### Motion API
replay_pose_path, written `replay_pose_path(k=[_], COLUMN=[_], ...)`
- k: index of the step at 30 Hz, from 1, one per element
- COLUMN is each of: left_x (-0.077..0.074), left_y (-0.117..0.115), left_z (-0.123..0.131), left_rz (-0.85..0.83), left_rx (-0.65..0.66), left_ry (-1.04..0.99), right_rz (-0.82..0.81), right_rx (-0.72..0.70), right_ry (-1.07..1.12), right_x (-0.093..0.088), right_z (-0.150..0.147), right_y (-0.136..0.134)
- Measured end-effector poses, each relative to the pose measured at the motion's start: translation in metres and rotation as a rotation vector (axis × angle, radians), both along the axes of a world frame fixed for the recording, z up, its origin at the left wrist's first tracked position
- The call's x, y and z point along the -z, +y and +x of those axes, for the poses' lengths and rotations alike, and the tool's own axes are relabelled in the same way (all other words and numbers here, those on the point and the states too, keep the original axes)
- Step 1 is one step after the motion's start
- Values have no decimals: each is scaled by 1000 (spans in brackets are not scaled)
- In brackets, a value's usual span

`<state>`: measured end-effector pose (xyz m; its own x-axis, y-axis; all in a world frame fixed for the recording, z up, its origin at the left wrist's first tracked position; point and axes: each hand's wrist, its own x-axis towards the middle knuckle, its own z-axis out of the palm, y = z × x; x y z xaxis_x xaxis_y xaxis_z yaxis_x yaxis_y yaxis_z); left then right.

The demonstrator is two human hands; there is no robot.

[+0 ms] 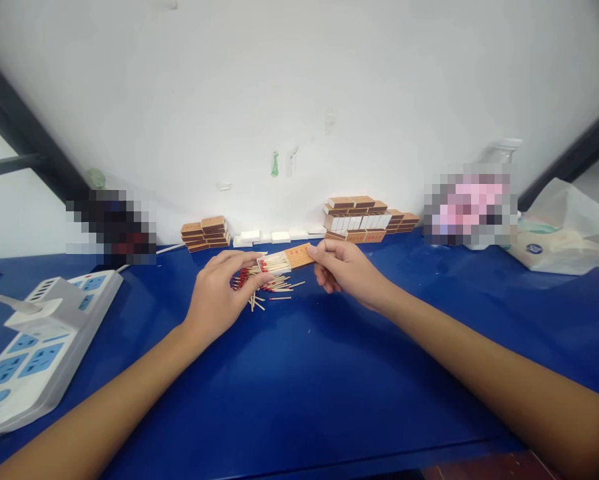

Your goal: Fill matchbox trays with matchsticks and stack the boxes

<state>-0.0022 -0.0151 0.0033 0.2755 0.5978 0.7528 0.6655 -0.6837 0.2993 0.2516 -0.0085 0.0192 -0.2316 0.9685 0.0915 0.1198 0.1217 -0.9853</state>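
- Blue tabletop (pixel 304 387); half-slid matchbox mid-table, toward wall (pixel 379 87), between both hands.
- L hand (pixel 219 287): thumb + fingers curved, partly closed round white tray (pixel 275 264); matches inside, red heads toward L palm.
- R hand (pixel 346 267): thumb + index pinching far R end of orange sleeve (pixel 298 256); other fingers curled.
- Loose matches (pixel 280 288) in a heap under/beside tray, few strays nearer.
- Behind, by wall: small stack of boxes (pixel 204 233) on L, bigger stack (pixel 356 220) on R, white pieces (pixel 280 237) btwn.
- Pwr strip (pixel 44 363) far L; plastic bag (pixel 554 247) far R.
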Motion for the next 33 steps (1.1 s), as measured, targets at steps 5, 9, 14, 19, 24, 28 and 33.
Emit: replay_pose_path(k=[5,9,14,19,24,28,33], left_x=[-1,-3,-4,-4,-5,-6,-4], left_y=[-1,-1,-1,-1,0,0,-1], left_z=[0,0,0,0,-1,-2,-1], left_rz=[-25,-55,-80,-30,-16,-11,-26], left_rx=[-10,2,38,62,83,89,133], left_ry=[-14,-28,-14,8,10,11,24], right_rz=[-54,-165,-88,-50,43,178,219], right_rx=[-19,-77,-44,4,-33,-47,-67], right_ry=[15,53,36,18,-11,-69,-94], right_x=[-1,-2,1,7,5,2,1], right_z=[-1,-3,-3,-3,-4,-3,-3], right_y=[-2,-5,-4,-2,-5,-8,-9])
